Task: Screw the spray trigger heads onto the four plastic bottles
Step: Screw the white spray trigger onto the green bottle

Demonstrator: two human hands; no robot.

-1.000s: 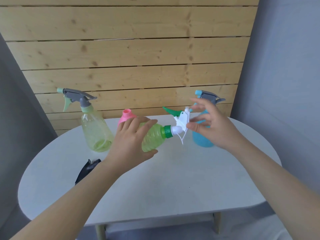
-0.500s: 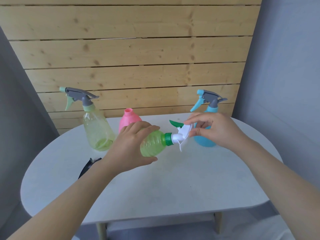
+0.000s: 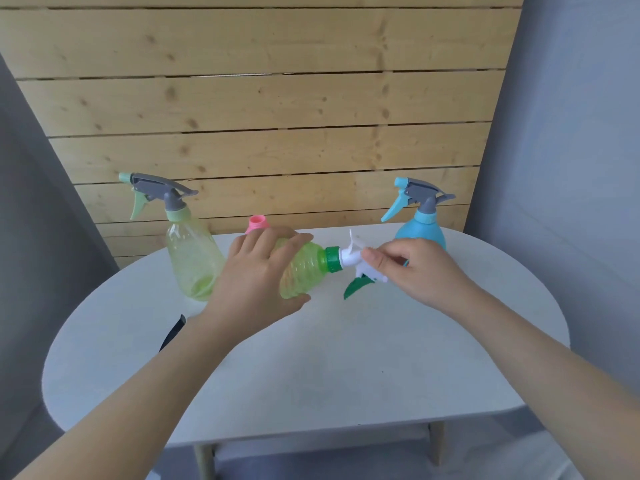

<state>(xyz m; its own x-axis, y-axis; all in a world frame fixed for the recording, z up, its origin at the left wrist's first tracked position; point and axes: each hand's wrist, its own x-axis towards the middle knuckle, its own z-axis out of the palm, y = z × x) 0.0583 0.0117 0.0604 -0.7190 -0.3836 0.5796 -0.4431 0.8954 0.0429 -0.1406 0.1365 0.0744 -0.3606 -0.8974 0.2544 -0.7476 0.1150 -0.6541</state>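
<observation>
My left hand grips a ribbed light-green bottle, held on its side above the table with its green collar pointing right. My right hand pinches the white spray trigger head seated at that collar; its green lever hangs downward. A yellow-green bottle with a grey trigger head stands at the back left. A blue bottle with a grey trigger head stands at the back right. A pink bottle with an open neck stands behind my left hand, mostly hidden.
A black trigger head lies on the white oval table at the left, partly covered by my left forearm. A wooden slat wall rises behind the table. Grey walls flank both sides.
The white trigger head has turned on the green bottle's neck: its green lever went from pointing up and left to hanging down. My right hand rotated with it.
</observation>
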